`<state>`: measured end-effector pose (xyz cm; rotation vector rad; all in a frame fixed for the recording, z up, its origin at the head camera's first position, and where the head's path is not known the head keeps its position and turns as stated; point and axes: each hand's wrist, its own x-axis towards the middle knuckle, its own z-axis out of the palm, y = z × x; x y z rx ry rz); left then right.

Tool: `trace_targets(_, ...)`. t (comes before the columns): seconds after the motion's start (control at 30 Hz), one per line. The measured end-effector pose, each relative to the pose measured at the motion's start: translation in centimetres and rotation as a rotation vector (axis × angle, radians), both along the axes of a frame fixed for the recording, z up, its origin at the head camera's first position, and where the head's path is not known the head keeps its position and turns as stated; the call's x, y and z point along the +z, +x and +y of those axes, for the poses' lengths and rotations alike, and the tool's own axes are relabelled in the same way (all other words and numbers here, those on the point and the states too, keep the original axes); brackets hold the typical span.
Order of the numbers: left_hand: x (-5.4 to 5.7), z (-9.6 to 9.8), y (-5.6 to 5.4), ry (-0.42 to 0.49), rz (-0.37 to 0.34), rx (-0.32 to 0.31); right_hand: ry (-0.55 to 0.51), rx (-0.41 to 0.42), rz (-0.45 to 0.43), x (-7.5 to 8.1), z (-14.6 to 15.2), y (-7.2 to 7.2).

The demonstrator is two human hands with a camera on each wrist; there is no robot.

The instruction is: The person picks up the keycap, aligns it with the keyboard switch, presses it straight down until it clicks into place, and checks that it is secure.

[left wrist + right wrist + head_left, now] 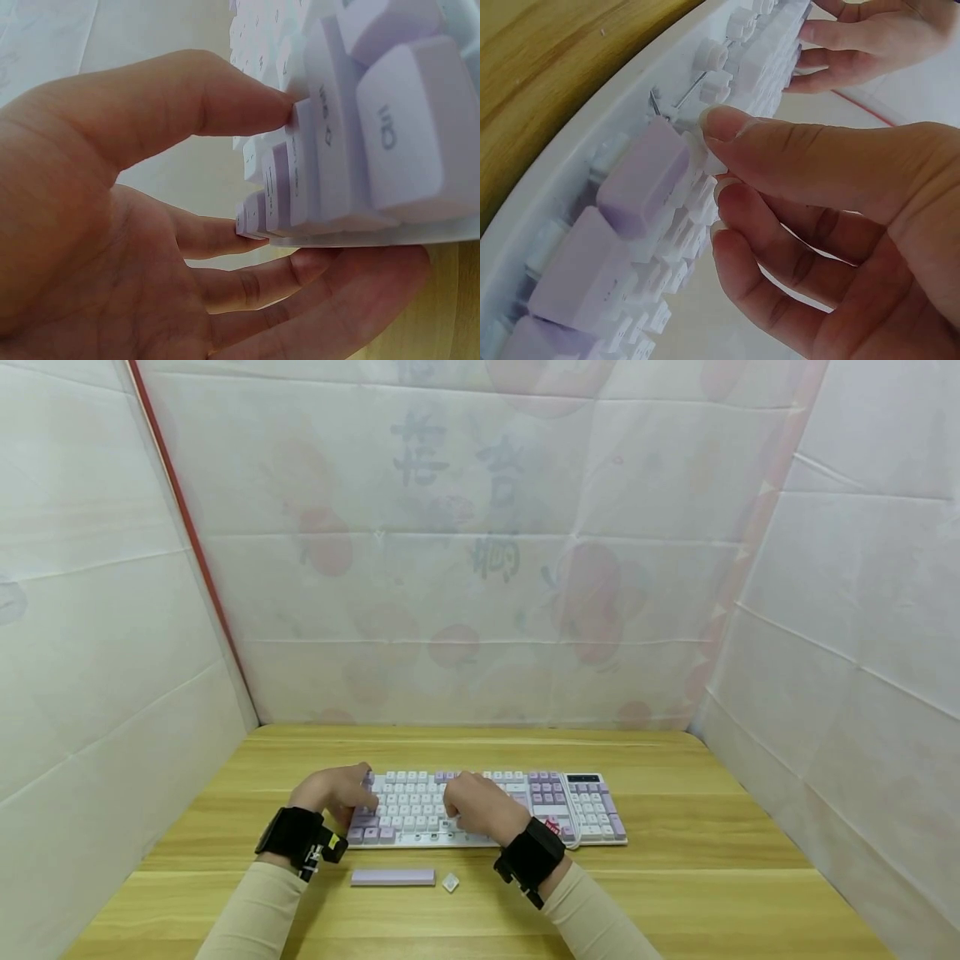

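Observation:
A white and lilac keyboard (416, 810) lies across the wooden table. My left hand (335, 791) grips its left end: in the left wrist view the thumb rests on top of the side keys and the fingers reach along the edge and underside. My right hand (486, 808) is over the lower middle of the keys. Its thumb and forefinger pinch a white keycap (714, 159), mostly hidden by the fingertips, beside the bare spacebar slot with its exposed wire and white stems. A long lilac spacebar (392, 877) and a small white keycap (450, 882) lie loose in front of the keyboard.
A white cable (573, 814) loops over the keyboard's right part, near a red tag (552, 826). The wooden table (697, 885) extends to pale printed cloth walls (480, 610) at the back and both sides.

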<state>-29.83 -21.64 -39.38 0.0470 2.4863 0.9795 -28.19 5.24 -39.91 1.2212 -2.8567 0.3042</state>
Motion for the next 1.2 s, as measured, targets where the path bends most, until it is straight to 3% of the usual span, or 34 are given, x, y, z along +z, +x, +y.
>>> trace_targets(0.9,-0.16,-0.04,-0.06,0.008,-0.012,0.001,-0.034,0.06,-0.045,0.22,0.46,-0.16)
trace_targets(1.2,-0.2,-0.03,-0.04,0.008,-0.01,0.008,-0.022,0.042,0.021,0.07,0.09,-0.01)
